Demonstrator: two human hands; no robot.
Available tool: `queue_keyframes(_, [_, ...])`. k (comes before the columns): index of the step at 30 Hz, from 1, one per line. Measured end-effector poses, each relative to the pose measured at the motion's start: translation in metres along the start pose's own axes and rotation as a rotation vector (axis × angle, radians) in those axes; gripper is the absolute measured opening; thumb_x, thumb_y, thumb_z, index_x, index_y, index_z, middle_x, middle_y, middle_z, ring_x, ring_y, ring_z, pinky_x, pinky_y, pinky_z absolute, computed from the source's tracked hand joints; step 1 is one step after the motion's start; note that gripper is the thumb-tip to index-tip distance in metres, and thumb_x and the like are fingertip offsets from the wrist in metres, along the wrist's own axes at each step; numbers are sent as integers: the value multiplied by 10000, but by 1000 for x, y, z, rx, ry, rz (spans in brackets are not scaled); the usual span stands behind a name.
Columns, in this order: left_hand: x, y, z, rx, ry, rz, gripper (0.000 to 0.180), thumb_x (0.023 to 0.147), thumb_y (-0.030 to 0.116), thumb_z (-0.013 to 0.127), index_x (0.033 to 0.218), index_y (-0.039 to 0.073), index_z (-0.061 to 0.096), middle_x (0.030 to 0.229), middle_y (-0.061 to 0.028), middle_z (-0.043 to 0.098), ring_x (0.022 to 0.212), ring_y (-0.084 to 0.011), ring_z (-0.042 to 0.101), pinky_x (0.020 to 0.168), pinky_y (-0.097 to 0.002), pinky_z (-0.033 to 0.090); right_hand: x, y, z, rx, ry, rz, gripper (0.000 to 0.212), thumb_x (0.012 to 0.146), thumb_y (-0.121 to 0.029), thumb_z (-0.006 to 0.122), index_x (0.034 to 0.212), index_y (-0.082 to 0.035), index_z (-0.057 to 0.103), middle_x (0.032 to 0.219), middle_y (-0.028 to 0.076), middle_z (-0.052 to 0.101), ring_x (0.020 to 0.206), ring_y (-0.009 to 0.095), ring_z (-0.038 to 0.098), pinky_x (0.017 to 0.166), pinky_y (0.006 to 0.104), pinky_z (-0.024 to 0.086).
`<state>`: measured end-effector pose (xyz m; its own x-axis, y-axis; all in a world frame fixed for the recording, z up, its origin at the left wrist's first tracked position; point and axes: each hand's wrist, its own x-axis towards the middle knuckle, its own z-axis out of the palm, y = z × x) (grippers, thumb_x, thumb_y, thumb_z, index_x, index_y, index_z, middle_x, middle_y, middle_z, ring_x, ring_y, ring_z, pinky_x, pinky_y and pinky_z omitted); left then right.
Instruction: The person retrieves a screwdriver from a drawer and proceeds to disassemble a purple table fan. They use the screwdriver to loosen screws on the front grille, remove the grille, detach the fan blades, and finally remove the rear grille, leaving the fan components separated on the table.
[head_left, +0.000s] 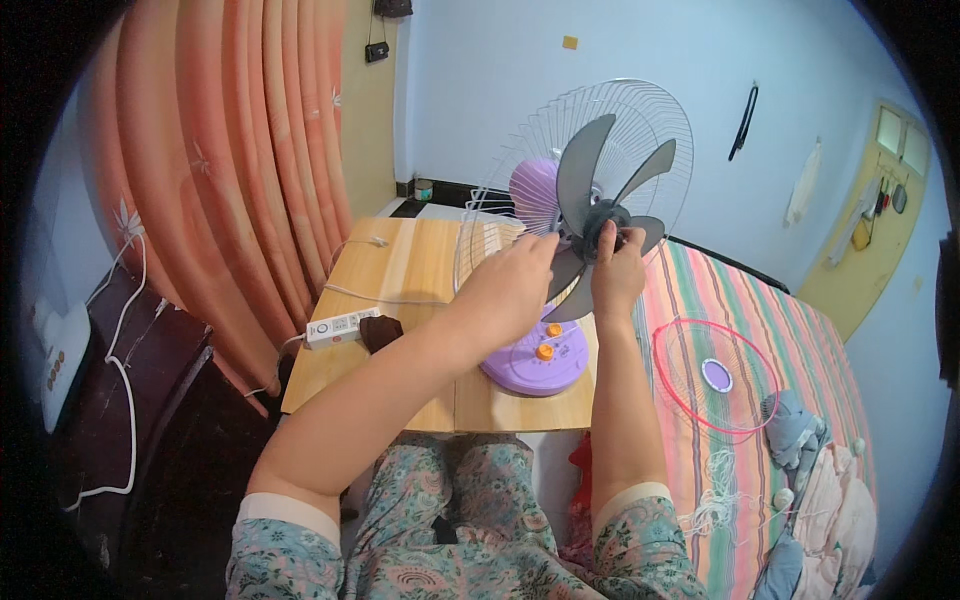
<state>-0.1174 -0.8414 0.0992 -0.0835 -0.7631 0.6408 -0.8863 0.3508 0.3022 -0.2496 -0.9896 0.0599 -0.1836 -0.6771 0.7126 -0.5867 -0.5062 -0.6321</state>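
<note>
A table fan stands on the wooden table, with a purple base (535, 373) bearing orange knobs and a purple motor housing (533, 188) behind its wire rear grille (668, 112). Grey fan blades (584, 165) sit in front of that grille. My right hand (619, 278) has its fingers closed on the dark hub at the middle of the blades. My left hand (508, 288) is closed just left of the hub, by the blades and the grille. Whatever its fingertips grip is hidden.
A white power strip (342, 328) and a dark brown item (380, 333) lie on the wooden table (385, 262). On the striped bed (690, 290) at the right lie a pink-rimmed front grille (668, 385), white cord (714, 495) and clothes (835, 490). Orange curtains (225, 150) hang left.
</note>
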Motion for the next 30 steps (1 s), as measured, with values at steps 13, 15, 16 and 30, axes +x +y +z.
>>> queue_keyframes(13, [56,-12,31,-551,-46,-355,239,704,121,608,904,-6,642,774,-56,617,731,-156,558,667,-301,446,-10,-9,-6,-102,39,-22,419,937,-478,450,1008,-67,484,716,197,648,656,404,633,560,485,474])
queue_keyframes(15, [69,-16,19,-559,-282,-387,276,725,120,604,970,-4,637,880,-43,617,800,-144,550,711,-298,448,-9,-6,-5,-88,68,-24,413,936,-476,456,1008,-70,484,716,198,647,654,402,632,560,482,473])
queue_keyframes(16, [73,-15,12,-556,-398,-407,295,736,120,602,1002,-3,635,933,-36,617,835,-138,547,733,-297,449,-9,-6,-3,-76,80,-25,411,935,-475,459,1008,-72,484,717,198,646,653,401,632,560,480,473])
queue_keyframes(30, [82,-19,38,-949,-274,-607,146,858,169,618,958,66,650,921,-22,617,758,-120,566,659,-260,445,-4,10,1,62,89,-114,367,931,-413,505,1028,-59,506,758,208,645,682,406,623,585,470,467])
